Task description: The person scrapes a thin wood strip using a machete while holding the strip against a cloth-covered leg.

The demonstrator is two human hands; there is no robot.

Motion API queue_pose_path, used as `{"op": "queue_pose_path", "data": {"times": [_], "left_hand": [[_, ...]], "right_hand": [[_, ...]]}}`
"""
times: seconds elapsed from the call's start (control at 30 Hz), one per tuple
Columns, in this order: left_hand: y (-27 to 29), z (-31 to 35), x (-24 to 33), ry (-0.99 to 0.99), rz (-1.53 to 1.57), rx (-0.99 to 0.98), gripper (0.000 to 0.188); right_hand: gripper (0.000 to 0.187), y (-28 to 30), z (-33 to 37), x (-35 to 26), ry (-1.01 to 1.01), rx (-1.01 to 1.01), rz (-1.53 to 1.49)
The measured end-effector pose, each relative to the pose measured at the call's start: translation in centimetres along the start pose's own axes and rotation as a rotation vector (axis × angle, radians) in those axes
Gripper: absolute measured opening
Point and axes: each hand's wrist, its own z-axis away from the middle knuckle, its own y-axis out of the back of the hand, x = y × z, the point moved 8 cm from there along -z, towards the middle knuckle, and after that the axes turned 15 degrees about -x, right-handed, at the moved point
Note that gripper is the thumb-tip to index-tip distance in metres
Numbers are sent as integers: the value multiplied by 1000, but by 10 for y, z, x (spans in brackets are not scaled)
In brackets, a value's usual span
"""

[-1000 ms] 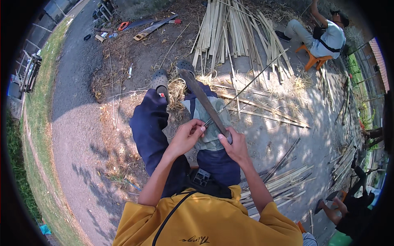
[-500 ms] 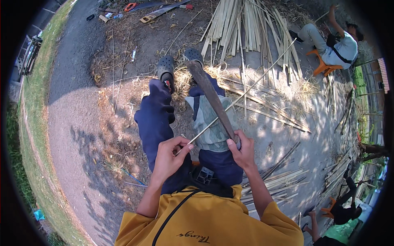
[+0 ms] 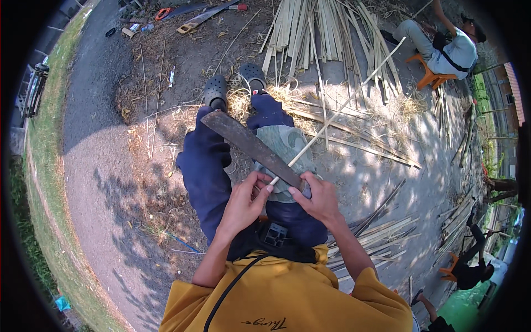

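Between the fingers of my left hand (image 3: 246, 202) is the near end of a long, thin pale wooden strip (image 3: 347, 102), probably bamboo, which slants up to the far right. My right hand (image 3: 319, 200) grips the near end of a broad dark machete (image 3: 246, 143). The blade points to the far left and crosses over the strip just ahead of my fingers. Its handle is mostly hidden in my hand. Under both, a camouflage cloth (image 3: 287, 138) covers my right thigh. My hands are close together above my lap.
A big fan of split strips (image 3: 310, 36) lies beyond my feet, with curled shavings (image 3: 282, 98) nearer. Hand saws (image 3: 207, 16) lie at the far left. More strips (image 3: 376, 240) are to my right. One person (image 3: 456, 52) sits on an orange stool (image 3: 428, 72); another person (image 3: 467, 271) sits lower right.
The machete's tip has swung left, and the blade lies flatter across the strip. My left hand has moved right and slightly forward, closer to my right hand.
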Motion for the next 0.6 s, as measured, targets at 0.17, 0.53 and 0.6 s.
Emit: {"op": "queue_pose_path", "data": {"times": [0.17, 0.53, 0.6], "left_hand": [[0, 22, -1, 146, -279, -162, 31], [-24, -17, -24, 39, 76, -207, 39], [-26, -21, -25, 32, 59, -218, 38]], "right_hand": [[49, 2, -7, -3, -37, -84, 62], [49, -2, -5, -13, 7, -78, 116], [51, 0, -8, -13, 17, -69, 144]]}}
